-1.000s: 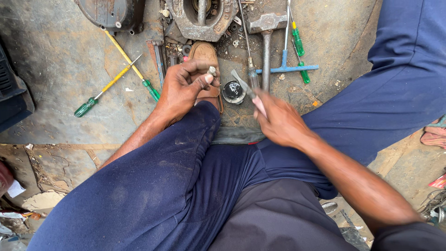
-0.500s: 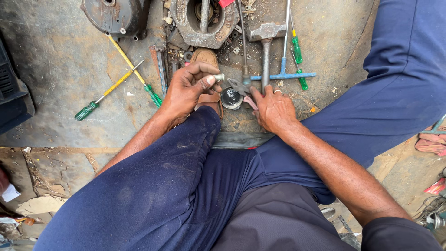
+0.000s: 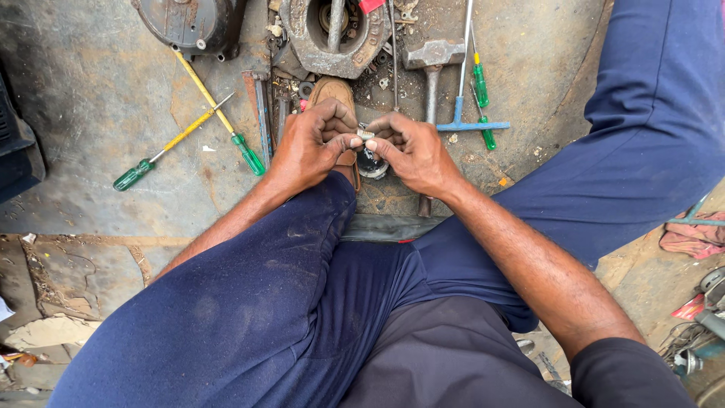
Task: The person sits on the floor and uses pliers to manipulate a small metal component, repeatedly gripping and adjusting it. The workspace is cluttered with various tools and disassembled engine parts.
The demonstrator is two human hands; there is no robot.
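With both hands, left hand (image 3: 310, 147) and right hand (image 3: 414, 151), pinching one small metal part (image 3: 365, 135), a slip could drop it among floor (image 3: 106, 106) clutter.

A worker in dusty navy-blue trousers (image 3: 249, 317) and a dark charcoal shirt (image 3: 445, 355) with short sleeves; both forearms are bare, the left hand (image 3: 311, 143) and right hand (image 3: 414, 151) ungloved, a tan shoe (image 3: 331, 92) visible.

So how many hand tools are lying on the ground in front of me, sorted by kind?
Green-handled screwdrivers: 4
Hammers: 1
Blue T-handle wrenches: 1
Total: 6
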